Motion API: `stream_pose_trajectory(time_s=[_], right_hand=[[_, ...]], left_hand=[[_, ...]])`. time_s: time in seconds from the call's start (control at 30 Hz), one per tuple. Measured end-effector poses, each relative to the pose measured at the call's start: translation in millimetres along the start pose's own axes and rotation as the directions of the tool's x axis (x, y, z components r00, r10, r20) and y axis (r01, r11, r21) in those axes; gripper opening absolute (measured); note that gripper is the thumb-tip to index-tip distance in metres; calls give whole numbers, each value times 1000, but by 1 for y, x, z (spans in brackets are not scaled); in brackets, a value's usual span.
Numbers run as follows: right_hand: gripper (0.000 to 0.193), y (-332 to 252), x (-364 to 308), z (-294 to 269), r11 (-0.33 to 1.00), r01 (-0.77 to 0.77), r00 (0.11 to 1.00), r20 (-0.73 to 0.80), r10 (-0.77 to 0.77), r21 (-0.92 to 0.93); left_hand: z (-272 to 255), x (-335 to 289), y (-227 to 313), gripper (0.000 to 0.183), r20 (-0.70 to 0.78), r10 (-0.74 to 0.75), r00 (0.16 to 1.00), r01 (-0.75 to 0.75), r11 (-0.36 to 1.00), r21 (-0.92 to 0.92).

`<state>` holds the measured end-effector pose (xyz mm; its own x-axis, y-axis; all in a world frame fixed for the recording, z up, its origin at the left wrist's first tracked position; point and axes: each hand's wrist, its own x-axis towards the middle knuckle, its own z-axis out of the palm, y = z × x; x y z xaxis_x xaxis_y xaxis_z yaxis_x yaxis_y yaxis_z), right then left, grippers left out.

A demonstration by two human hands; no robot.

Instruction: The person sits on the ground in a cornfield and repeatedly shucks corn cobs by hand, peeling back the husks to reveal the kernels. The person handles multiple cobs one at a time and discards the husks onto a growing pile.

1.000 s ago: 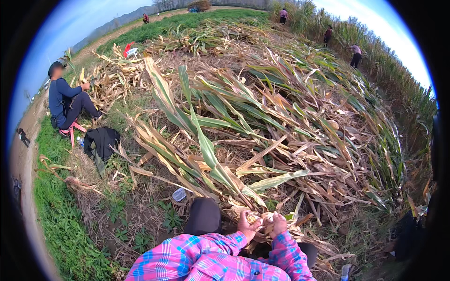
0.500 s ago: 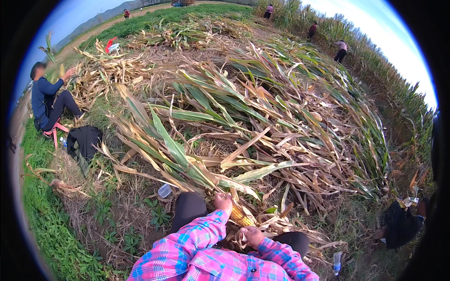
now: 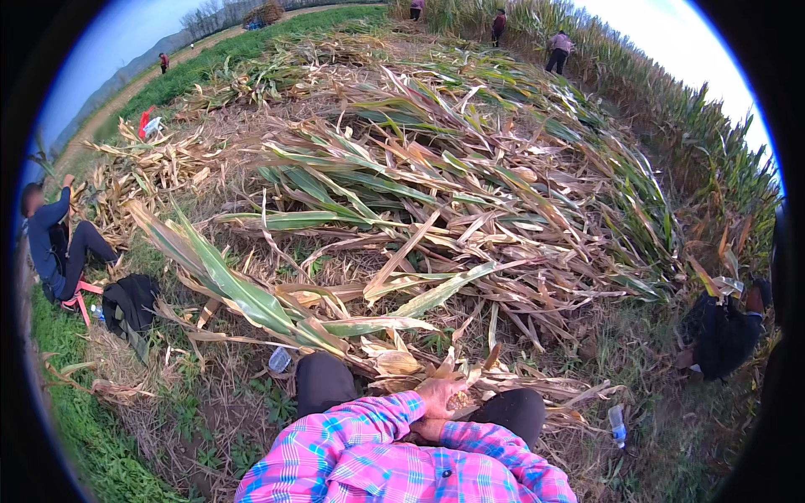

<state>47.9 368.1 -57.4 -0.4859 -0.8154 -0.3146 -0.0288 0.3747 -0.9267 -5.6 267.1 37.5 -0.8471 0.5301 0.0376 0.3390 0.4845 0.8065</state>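
An ear of corn [image 3: 458, 401], its yellow-orange kernels partly showing, is between my knees. My left hand [image 3: 439, 396] is closed around it, with dry husk leaves standing up past the fingers. Just below, close to my body, my right hand [image 3: 428, 429] is tucked under the left wrist; its fingers are hidden. Pale dry husks [image 3: 396, 362] lie beyond my hands. A cut corn stalk with long green leaves [image 3: 251, 303] stretches from near my left knee toward the far left.
Cut stalks [image 3: 470, 201] cover the ground ahead. A clear plastic container [image 3: 279, 360] lies by my left knee, a bottle [image 3: 617, 425] at right. Left are a seated person [image 3: 52, 243] and black bag [image 3: 130, 303]. Another dark-clothed figure [image 3: 725, 335] is at right; standing corn [image 3: 662, 109] lies beyond.
My left hand has left the leafy stalk and come right and down onto the ear of corn. My right hand has drawn in beneath it. The view has shifted, sliding the scene left.
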Motion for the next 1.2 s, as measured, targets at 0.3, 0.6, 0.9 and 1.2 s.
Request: stream_pose_trajectory(time_s=[0.3,0.6,0.9,1.2], right_hand=[[32,-116,-15,-76,999,-7,890,-455,26,43],[50,-217,-17,-87,723,242,589,-494,-639,-647],[60,-209,-28,-93,761,295,644,-468,-605,-578],[49,-187,-15,-82,970,244,880,-417,-229,-18]], left_hand=[[-90,-48,20,42,-525,-307,794,-3,862,-508],[-143,-50,69,45,-628,-164,761,-452,559,-695],[-137,-52,66,43,-600,-403,691,-616,106,-780],[-137,-64,83,37,-603,-385,698,-590,167,-790]])
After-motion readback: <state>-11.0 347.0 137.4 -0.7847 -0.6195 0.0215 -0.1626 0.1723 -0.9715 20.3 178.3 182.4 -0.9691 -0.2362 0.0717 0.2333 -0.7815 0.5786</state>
